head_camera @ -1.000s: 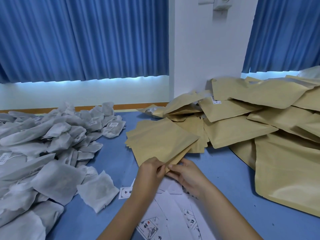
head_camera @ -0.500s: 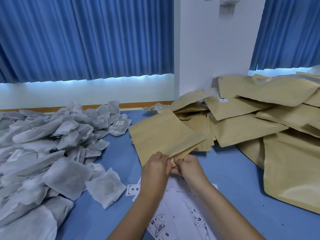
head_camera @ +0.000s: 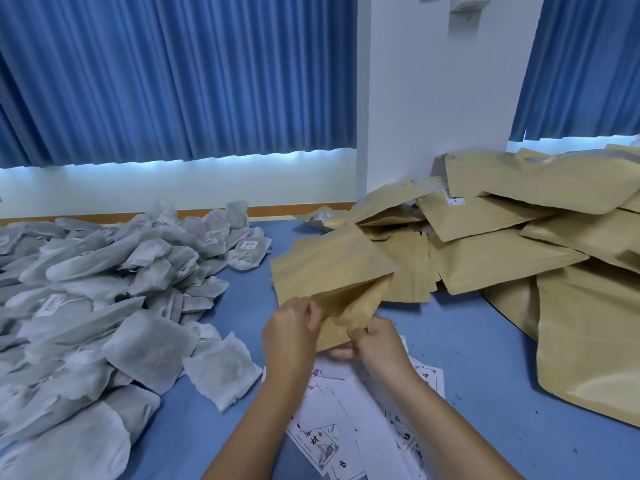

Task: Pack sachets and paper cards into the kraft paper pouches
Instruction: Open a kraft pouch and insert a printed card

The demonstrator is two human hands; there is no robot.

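Pinching the kraft pouch (head_camera: 329,268) mouth, my left hand (head_camera: 291,327) held the upper lip, my right hand (head_camera: 375,344) the lower | pouch hung open just above the paper cards (head_camera: 346,410), sachets (head_camera: 145,348) heaped at left | judgement: spread lips wider before loading; grip near the edge

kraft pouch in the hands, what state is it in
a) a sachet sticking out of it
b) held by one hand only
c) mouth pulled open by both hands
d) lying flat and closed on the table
C: the left hand and the right hand each pinch one lip of the kraft pouch, so its mouth gapes between them, and no sachet shows in the opening.
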